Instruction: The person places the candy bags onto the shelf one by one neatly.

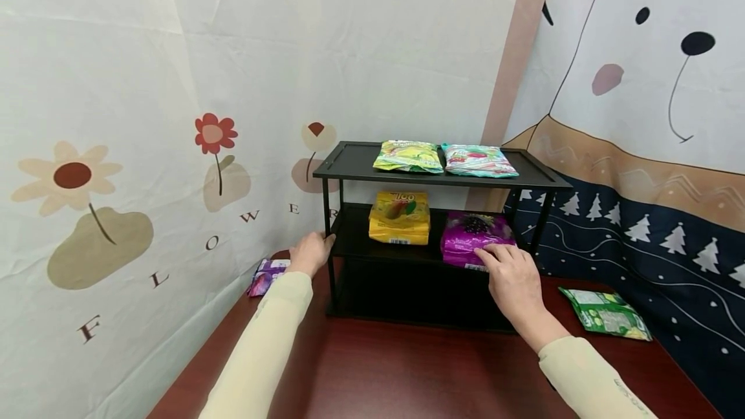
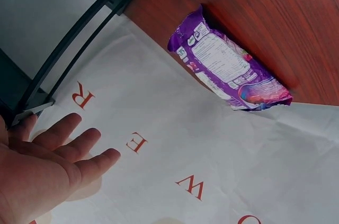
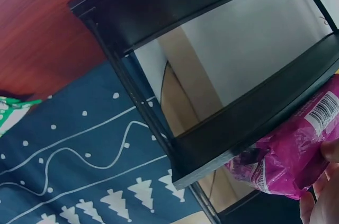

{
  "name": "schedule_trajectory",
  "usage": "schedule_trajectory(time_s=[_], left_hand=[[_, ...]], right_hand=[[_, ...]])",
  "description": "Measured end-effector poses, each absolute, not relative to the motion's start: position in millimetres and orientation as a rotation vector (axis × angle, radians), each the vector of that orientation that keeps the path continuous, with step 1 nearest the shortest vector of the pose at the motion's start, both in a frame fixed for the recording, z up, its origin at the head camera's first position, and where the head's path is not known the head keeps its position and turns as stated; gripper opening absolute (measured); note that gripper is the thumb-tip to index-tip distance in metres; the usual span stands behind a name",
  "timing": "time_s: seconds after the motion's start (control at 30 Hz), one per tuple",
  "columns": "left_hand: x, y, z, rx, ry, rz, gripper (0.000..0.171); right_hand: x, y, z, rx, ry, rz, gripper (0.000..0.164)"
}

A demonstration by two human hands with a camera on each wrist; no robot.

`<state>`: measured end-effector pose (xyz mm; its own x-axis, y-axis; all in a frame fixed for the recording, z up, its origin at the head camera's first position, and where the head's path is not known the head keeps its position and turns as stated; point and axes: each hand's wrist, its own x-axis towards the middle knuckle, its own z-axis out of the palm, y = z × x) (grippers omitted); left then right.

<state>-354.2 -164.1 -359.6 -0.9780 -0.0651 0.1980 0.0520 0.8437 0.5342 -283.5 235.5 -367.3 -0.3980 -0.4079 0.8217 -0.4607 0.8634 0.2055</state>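
Note:
A black three-tier shelf rack [image 1: 384,176] stands on the table. My left hand [image 1: 311,254] holds the left end of its middle shelf by the front post; in the left wrist view the other fingers [image 2: 79,147] spread away from the corner. My right hand [image 1: 515,277] pinches the front end of a purple snack packet [image 1: 474,235] with blackberries on it. This packet lies on the right of the middle shelf, its front end past the edge. To its left sits a yellow mango packet [image 1: 398,218].
On the top shelf lie a yellow-green packet [image 1: 409,156] and a light blue packet [image 1: 478,160]. Another purple packet [image 2: 228,65] lies at the table's left edge by the wall cloth. A green packet [image 1: 608,313] rests right of the rack on the red-brown table [image 1: 401,367].

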Motion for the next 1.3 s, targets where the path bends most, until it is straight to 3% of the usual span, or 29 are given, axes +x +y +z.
schedule_trajectory(time_s=[0.5,0.63,0.97,1.3], left_hand=[[-355,-164,-362,0.020,-2.821,-0.806,0.046],[-354,-163,-362,0.025,-2.823,-0.800,0.046],[-354,-163,-360,0.028,-2.822,-0.813,0.046],[-354,-164,-359,0.020,-2.821,-0.822,0.047]], right_hand=[[-286,237,-384,0.707,-1.938,0.062,0.028],[-285,235,-392,0.745,-1.864,0.032,0.042],[-286,233,-398,0.745,-1.835,0.005,0.040],[-291,233,-401,0.727,-1.939,0.000,0.049]])
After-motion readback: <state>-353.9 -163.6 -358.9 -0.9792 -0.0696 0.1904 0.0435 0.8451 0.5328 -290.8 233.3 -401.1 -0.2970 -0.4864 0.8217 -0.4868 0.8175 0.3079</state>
